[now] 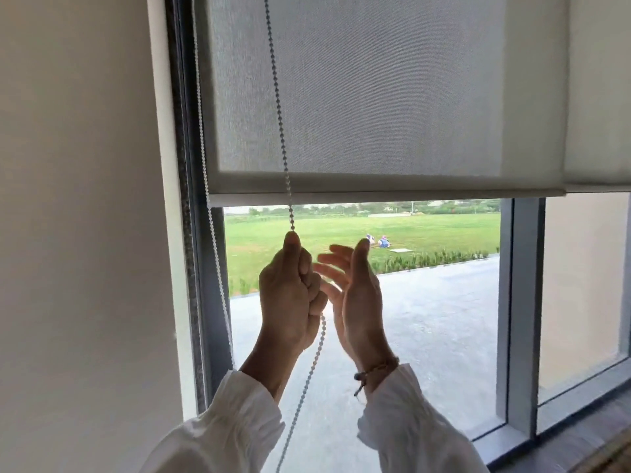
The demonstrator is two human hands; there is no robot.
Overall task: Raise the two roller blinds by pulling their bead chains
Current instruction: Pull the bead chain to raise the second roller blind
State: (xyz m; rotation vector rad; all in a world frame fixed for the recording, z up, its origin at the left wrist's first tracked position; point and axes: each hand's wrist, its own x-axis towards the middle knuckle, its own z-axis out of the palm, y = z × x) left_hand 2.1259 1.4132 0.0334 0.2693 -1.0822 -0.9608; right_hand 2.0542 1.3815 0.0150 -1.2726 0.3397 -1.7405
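Note:
A grey roller blind (358,97) covers the upper part of the window, its bottom bar (375,196) a little under half way down the frame. A second, paler blind (601,97) hangs at the right, its bottom edge at about the same height. My left hand (290,291) is closed in a fist on the near strand of the white bead chain (276,107), which runs up taut from my thumb and hangs loose below my fist. The chain's other strand (211,227) hangs along the left window frame. My right hand (355,295) is beside the left, fingers spread, holding nothing.
A pale wall (78,233) stands close on the left. The grey window frame has an upright post (522,302) between the panes. Outside are a paved terrace and a lawn. A sill (563,438) runs along the lower right.

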